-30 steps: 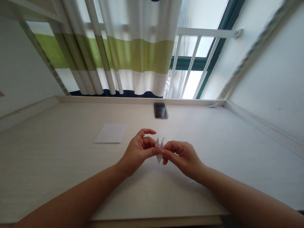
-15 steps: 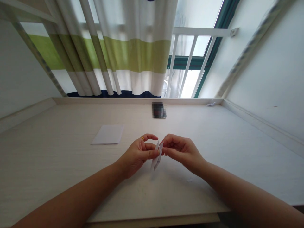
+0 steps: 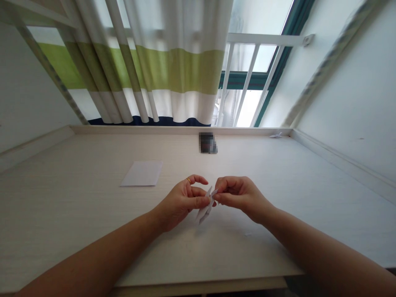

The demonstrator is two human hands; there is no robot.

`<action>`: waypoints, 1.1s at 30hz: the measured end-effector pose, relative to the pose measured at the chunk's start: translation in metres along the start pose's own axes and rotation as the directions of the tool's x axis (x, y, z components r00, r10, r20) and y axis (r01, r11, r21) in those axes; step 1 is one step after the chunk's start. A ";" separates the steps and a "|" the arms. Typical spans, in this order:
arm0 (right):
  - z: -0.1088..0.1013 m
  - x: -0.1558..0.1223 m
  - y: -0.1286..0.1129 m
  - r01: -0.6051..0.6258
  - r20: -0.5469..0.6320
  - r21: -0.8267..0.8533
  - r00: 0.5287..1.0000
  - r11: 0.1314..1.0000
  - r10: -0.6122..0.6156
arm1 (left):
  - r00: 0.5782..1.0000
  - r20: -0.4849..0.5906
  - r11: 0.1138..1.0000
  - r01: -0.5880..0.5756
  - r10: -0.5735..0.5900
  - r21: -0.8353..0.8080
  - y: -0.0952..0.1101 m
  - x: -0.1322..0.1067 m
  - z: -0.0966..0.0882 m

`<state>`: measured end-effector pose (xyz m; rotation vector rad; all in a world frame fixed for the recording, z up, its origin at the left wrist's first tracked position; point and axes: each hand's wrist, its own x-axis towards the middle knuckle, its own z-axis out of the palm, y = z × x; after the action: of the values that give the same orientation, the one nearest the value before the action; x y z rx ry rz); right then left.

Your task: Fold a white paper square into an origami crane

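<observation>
Between my two hands is a small folded piece of white paper (image 3: 204, 213), held up above the table. My left hand (image 3: 184, 201) pinches its left side between thumb and fingers; a gold ring shows on one finger and the index finger curves over the top. My right hand (image 3: 239, 194) has thumb and forefinger closed on the paper's upper right edge, which bends toward it. The fingers hide part of the folds. A flat white square of paper (image 3: 141, 173) lies on the table beyond my left hand.
The pale wooden table (image 3: 77, 198) has a raised rim at the back. A dark, pixelated object (image 3: 207, 143) lies near that rim. A small white paper shape (image 3: 275, 135) rests in the far right corner, and a tiny white scrap (image 3: 248, 234) lies below my right wrist.
My right fingers have pulled the paper's upper edge slightly to the right, bending it outward. The left hand keeps its pinch, and the view has shifted a little.
</observation>
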<state>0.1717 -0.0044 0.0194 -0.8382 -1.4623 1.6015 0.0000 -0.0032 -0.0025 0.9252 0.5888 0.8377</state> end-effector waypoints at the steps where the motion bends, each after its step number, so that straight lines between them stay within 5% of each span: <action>1: -0.001 0.000 0.000 0.005 0.009 -0.010 1.000 1.000 -0.005 | 1.000 0.002 1.000 0.004 -0.004 -0.001 0.000 0.000 0.000; 28: -0.014 -0.002 -0.010 -0.061 0.180 -0.191 0.979 0.980 0.096 | 0.989 0.108 0.995 0.104 -0.103 -0.005 0.000 -0.004 0.000; 33: -0.012 -0.003 -0.009 -0.065 0.126 -0.204 0.988 0.977 0.092 | 0.988 0.127 0.996 0.092 -0.090 -0.008 0.000 -0.003 0.000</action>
<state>0.1847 -0.0018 0.0265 -0.9254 -1.7273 1.6149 -0.0021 -0.0059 -0.0027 0.9251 0.5109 0.6954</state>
